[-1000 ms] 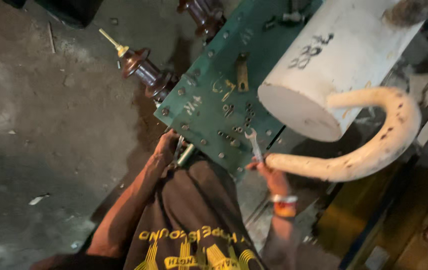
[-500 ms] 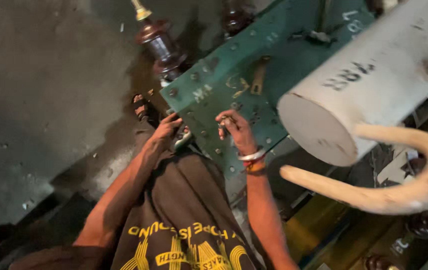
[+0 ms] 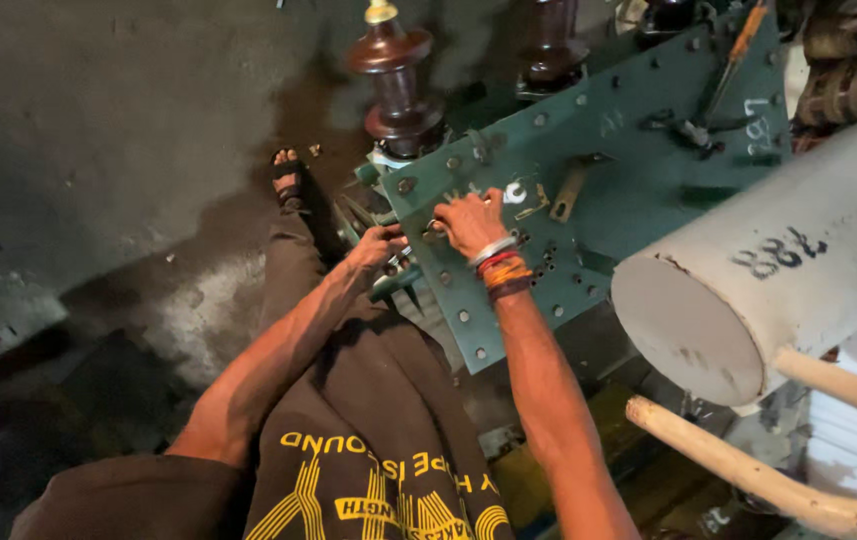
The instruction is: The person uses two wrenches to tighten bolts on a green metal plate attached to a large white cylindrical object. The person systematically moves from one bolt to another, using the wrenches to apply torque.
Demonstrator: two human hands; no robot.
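At far left, bare grey concrete floor (image 3: pixel 98 150) runs up to a dark stained patch beside the person's sandalled foot (image 3: pixel 288 180).

Left hand (image 3: pixel 378 248): positioned at the lower-left edge of the green steel cover plate (image 3: pixel 638 190), fingers curled about something below the rim; what it grips is in shadow and cannot be identified, and the degree of closure cannot be told.

Right hand (image 3: pixel 470 222): lying on the plate face, fingers bent down over a small metal piece near the white fitting (image 3: pixel 516 193). Whether this is a spanner or a fastener cannot be told. Bangles (image 3: pixel 500 268) sit on the wrist.

Plate attitude: its long axis runs from lower left to upper right across the view, the lower-left corner nearest the person. Two brown ribbed insulators (image 3: pixel 398 80) stand off the upper-left edge, pointing away from the plate.

Progress, as a judgement: most rim bolts appear seated along the near and upper edges, while a cluster of open holes (image 3: pixel 538 262) beside the right wrist carries nothing. Work is confined to the left corner; the remainder of the plate looks unattended. An orange-handled tool (image 3: pixel 738 50) lies near the upper-right corner.

At right, a pale cylindrical tank (image 3: pixel 758 290) with cream pipes (image 3: pixel 748 470) overhangs the plate.
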